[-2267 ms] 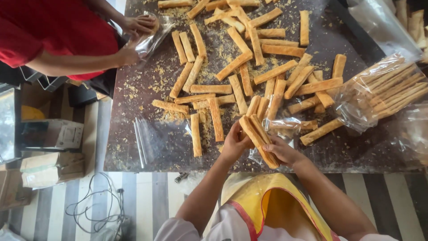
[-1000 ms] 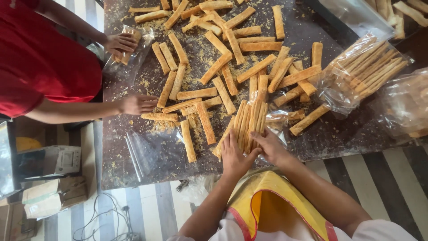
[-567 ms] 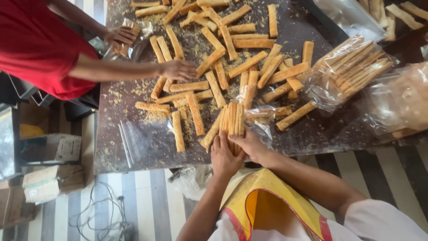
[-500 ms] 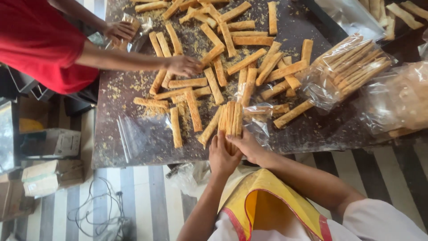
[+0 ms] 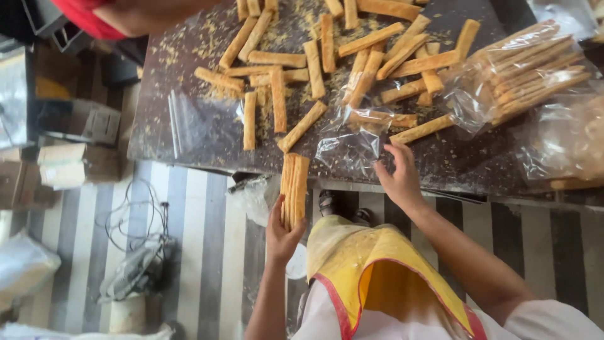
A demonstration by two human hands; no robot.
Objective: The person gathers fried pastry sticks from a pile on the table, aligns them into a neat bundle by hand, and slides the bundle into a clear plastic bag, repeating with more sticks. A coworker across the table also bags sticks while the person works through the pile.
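Nearest the camera is a yellow apron with red trim (image 5: 371,277), worn by the person whose arms reach forward. The left hand (image 5: 282,233) is clenched around the lower end of a small bundle of golden pastry sticks (image 5: 294,187), holding them upright together just off the near edge of the dark surface (image 5: 189,135), above the striped floor (image 5: 207,252). To the right of that hand, the right hand (image 5: 397,176) lies with fingers spread and released, its fingertips touching the near corner of an empty clear plastic bag (image 5: 352,141) crumpled on the surface; it grasps nothing firmly that can be seen.

Left of the left hand, a second clear flat bag (image 5: 198,123) lies on the surface. Beyond both hands, loose pastry sticks (image 5: 314,63) are scattered among crumbs, lying at many angles. Right of and beyond the right hand sits a filled clear bag of sticks (image 5: 522,69), packed side by side, and just beside it, nearer the right edge, another cloudy plastic package (image 5: 566,138).

Far to the left of the left hand, on the floor, stand brown cardboard boxes (image 5: 69,157) with a tangle of cable (image 5: 135,220) near them. At the far top edge a red sleeve (image 5: 88,16) of another person shows.
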